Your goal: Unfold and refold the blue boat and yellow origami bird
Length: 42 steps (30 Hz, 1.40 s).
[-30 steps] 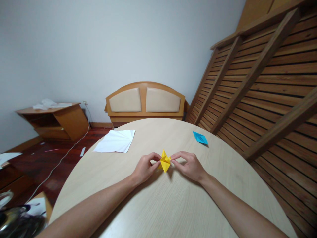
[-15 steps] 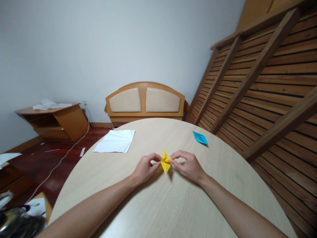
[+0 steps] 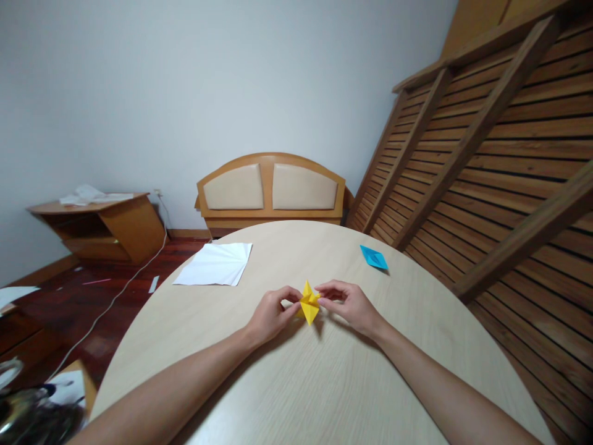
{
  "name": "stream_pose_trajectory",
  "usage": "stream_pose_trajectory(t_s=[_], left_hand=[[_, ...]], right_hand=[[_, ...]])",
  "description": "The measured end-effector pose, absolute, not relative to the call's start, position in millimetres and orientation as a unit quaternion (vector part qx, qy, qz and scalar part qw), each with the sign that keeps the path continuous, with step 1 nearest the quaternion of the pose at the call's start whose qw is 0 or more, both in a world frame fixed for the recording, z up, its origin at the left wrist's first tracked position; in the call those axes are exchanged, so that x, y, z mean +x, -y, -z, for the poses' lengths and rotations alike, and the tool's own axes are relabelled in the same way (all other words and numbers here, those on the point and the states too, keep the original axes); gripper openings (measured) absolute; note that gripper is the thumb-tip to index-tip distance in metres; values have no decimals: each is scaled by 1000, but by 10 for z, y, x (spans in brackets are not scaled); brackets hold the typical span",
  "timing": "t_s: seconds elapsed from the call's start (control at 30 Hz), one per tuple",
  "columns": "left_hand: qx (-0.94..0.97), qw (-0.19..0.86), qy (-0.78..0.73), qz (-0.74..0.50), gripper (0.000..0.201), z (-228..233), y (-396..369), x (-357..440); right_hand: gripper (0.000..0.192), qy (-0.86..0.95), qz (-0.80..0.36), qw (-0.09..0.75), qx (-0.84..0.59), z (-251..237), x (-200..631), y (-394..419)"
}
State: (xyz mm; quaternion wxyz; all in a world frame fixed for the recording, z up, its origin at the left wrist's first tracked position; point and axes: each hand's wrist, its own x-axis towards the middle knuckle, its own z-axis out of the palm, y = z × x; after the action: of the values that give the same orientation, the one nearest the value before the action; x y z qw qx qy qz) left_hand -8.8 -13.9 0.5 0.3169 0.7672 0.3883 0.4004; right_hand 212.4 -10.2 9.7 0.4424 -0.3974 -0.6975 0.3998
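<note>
Head view shows me a round table (image 3: 324,383) with a pale wood-grain top, and both of my forearms reaching in across it. At its middle I have the yellow folded paper (image 3: 309,302), just above the tabletop. My left hand (image 3: 271,315) pinches its left edge between thumb and forefinger, the other fingers curled under. My right hand (image 3: 349,304) pinches the right edge the same way, fingertips pressed together on the paper.

Farther back on the table, a white creased sheet (image 3: 215,264) lies to the left and a small blue folded paper (image 3: 373,257) to the right, both well apart from my hands.

Beyond the table, a padded wooden headboard (image 3: 272,188) stands against a plain grey-white wall. A slatted wooden frame (image 3: 486,142) leans along the right. At left, a low wooden side table (image 3: 104,224) sits on dark red floorboards, with a white cable (image 3: 115,296) trailing across them.

I can read no writing or labels anywhere.
</note>
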Motion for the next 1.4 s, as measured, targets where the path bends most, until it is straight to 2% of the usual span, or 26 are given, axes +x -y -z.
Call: stream_pose_trajectory(t_s=[0.17, 0.43, 0.73, 0.87, 1.1, 1.27, 1.4], left_hand=[[765, 320, -394, -396, 17, -14, 148, -81], [762, 331, -393, -394, 17, -55, 168, -68], [748, 341, -401, -403, 17, -25, 146, -71], [746, 350, -398, -404, 16, -35, 153, -63], [729, 381, -397, -407, 18, -54, 161, -44], [722, 394, -389, -415, 26, -44, 157, -49], [737, 383, -383, -404, 32, -57, 174, -55]], right_hand=[[30, 678, -445, 437, -389, -104, 2095, 111], [25, 704, -390, 445, -394, -159, 2067, 153], [38, 684, -427, 451, -382, -138, 2085, 129], [31, 687, -421, 446, -390, -119, 2082, 134], [21, 709, -361, 449, -406, -141, 2040, 166], [15, 710, -251, 503, -425, -183, 1993, 212], [12, 716, -207, 521, -416, -181, 1974, 237]])
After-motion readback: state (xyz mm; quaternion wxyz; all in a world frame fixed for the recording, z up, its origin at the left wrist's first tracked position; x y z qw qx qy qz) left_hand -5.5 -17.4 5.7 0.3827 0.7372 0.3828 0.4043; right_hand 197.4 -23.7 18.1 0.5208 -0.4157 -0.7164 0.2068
